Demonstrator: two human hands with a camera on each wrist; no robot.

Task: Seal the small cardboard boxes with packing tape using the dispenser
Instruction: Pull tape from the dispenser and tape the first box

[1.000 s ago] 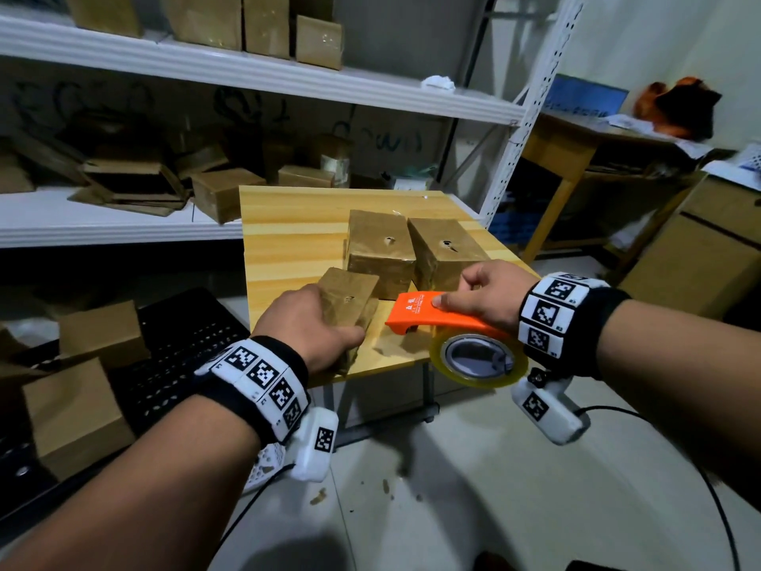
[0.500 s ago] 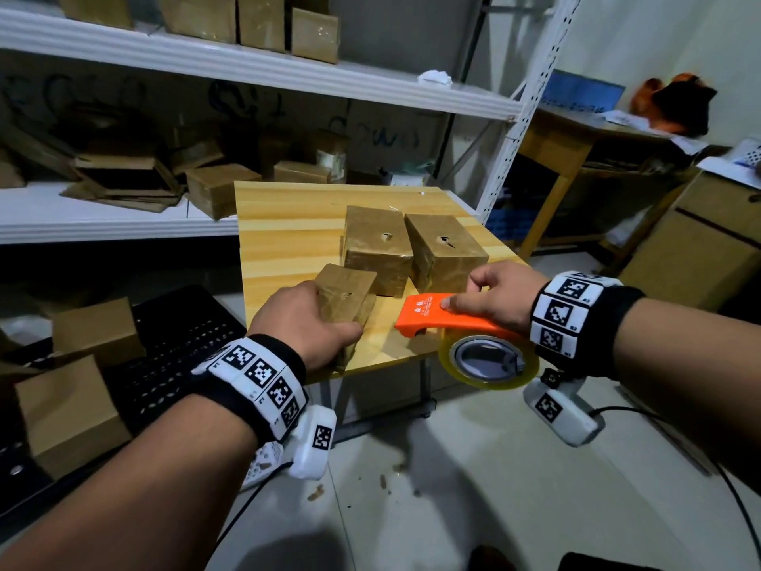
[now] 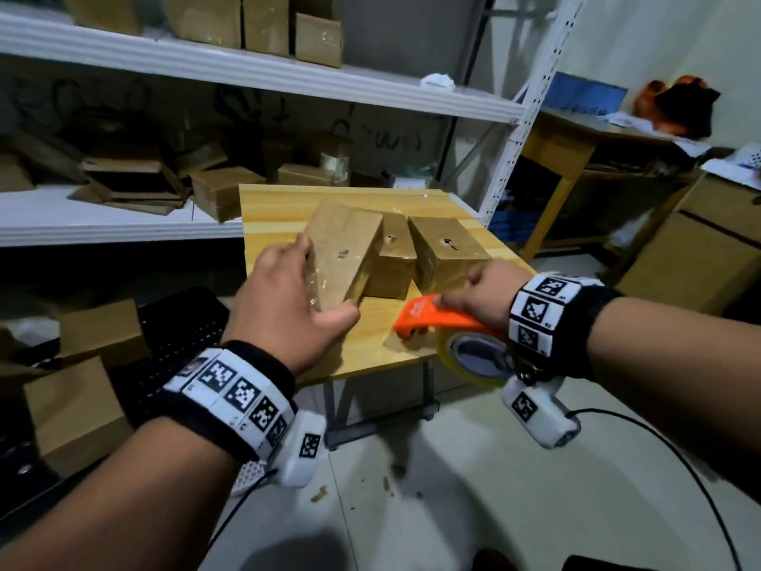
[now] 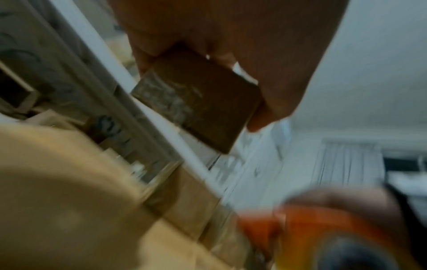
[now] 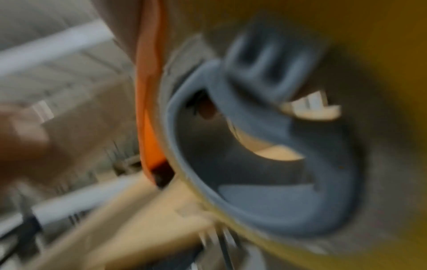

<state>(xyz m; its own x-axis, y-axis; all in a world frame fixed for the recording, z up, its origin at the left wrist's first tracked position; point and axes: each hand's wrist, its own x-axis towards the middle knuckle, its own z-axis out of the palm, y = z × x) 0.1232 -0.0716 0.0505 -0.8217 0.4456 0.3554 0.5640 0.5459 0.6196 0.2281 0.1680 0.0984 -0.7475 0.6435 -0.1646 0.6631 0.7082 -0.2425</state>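
Head view: left hand [image 3: 288, 307] grasps a tilted box [image 3: 341, 253], raised off the table [image 3: 370, 348]; right hand [image 3: 482, 294] clenches the tape dispenser [image 3: 444, 327] beside it. Likely step: turning the box for its next strip.
Left wrist view: fingers [image 4: 265, 87] wrap the box [image 4: 196, 102].
Right wrist view: tape roll [image 5: 265, 155], blurred; next, bring the dispenser to a seam.

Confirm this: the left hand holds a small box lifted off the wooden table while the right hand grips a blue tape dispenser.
Wrong colour. The head view shows the tape dispenser in the right hand is orange, not blue. The left hand does hold a small box lifted off the wooden table.
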